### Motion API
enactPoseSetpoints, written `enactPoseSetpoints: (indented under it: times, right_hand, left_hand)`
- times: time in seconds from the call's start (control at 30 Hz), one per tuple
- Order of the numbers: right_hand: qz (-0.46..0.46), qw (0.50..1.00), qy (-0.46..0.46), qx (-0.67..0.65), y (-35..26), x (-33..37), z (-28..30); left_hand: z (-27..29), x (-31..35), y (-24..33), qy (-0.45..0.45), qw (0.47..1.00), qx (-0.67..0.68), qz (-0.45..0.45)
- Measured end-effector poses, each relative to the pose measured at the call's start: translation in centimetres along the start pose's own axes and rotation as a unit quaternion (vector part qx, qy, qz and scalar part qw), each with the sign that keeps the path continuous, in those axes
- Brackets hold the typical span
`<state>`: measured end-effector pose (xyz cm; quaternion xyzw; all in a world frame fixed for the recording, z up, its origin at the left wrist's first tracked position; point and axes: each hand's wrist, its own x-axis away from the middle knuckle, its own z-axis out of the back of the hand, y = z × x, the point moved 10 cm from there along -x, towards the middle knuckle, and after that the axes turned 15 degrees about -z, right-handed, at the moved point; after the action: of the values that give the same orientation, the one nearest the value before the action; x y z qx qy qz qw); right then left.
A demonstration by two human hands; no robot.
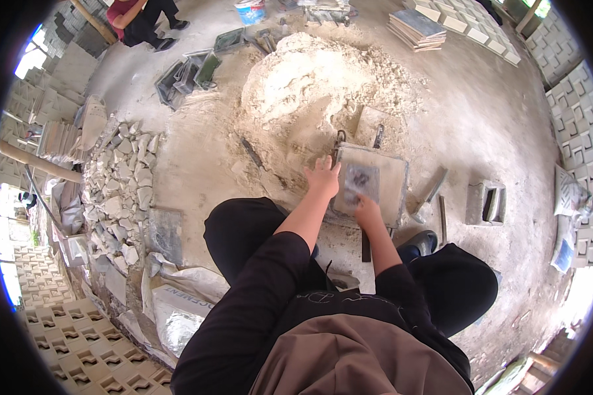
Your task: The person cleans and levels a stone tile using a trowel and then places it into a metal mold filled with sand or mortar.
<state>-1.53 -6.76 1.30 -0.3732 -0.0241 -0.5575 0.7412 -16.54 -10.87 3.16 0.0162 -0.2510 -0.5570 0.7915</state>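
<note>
I crouch over a square metal mould lying on the dusty ground, with a grey wet patch in its middle. My left hand rests with spread fingers on the mould's left edge. My right hand presses on the near part of the mould, just below the grey patch; whether it holds a tool is unclear. A big heap of pale sandy mix rises right behind the mould.
Broken block rubble piles up at the left. Empty moulds lie at the back left near a seated person. A blue-and-white bucket, stacked tiles, patterned blocks and a small open mould stand around.
</note>
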Motion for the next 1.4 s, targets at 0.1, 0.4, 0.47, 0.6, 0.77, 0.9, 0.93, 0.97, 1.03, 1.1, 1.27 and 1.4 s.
enactPoseSetpoints:
  times: [0.1,0.4,0.47,0.6,0.77,0.9,0.93,0.97,1.03,1.1,1.27,1.4]
  right_hand:
    - [-0.029,0.999,-0.002,0.038,4.4,2.1,-1.5]
    - [-0.044,0.994,-0.02,0.103,0.4,-0.9,-0.9]
    - [-0.05,0.993,-0.025,0.104,-0.8,-2.5,-0.5]
    - [-0.087,0.992,-0.033,0.088,-2.6,-5.6,0.4]
    - [-0.09,0.995,0.007,0.039,-4.7,-10.3,2.0]
    - [-0.029,0.996,0.052,0.065,-4.9,-13.5,4.5]
    - [0.028,0.99,0.095,0.104,-4.9,-13.7,5.0]
    - [0.021,0.996,0.068,0.052,-5.0,-12.4,4.1]
    - [0.008,1.0,0.004,0.016,-4.6,-8.0,2.0]
    - [0.025,0.999,-0.03,0.012,-2.2,-3.7,0.0]
    - [-0.033,0.99,-0.092,0.103,0.6,2.9,-3.7]
    - [-0.025,0.983,-0.084,0.16,-0.2,2.2,-4.0]
  left_hand:
    - [-1.9,-0.3,1.5,-0.085,0.996,-0.025,-0.009]
    - [-4.8,-0.5,1.0,-0.101,0.995,-0.017,0.009]
    - [-4.9,-0.6,1.1,-0.103,0.995,-0.018,0.006]
    - [-5.3,-0.4,1.5,-0.111,0.994,-0.012,-0.003]
    - [-5.2,-1.3,1.0,-0.093,0.995,0.03,-0.002]
    - [-3.5,-2.0,1.7,-0.098,0.987,0.126,0.009]
    - [-2.7,-2.0,1.9,-0.112,0.981,0.157,0.018]
    - [-2.0,-1.6,0.4,-0.087,0.981,0.167,0.042]
    - [-2.0,-0.4,-2.2,-0.047,0.975,0.195,0.091]
    - [-2.1,-0.5,-3.2,-0.028,0.969,0.216,0.116]
    - [-0.9,-1.1,-1.9,0.05,0.984,0.14,0.095]
    - [-1.4,-1.5,-0.7,0.058,0.991,0.103,0.054]
